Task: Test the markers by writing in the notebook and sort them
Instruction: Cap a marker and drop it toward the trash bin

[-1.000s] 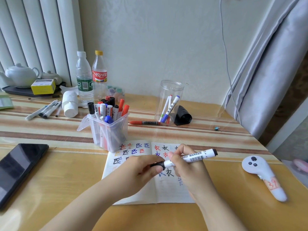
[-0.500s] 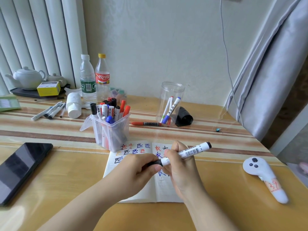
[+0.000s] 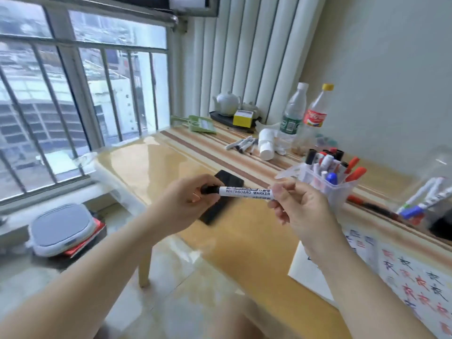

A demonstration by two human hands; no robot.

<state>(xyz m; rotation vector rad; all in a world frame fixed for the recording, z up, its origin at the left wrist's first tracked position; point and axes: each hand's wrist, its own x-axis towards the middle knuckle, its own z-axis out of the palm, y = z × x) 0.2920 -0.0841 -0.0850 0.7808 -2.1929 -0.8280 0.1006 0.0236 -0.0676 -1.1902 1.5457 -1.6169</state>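
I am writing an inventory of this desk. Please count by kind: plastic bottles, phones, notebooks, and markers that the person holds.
Plastic bottles: 2
Phones: 1
Notebooks: 1
Held markers: 1
Total: 5

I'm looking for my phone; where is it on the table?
The black phone lies flat on the table, partly hidden behind the left hand and the whiteboard marker, left of the marker tub.
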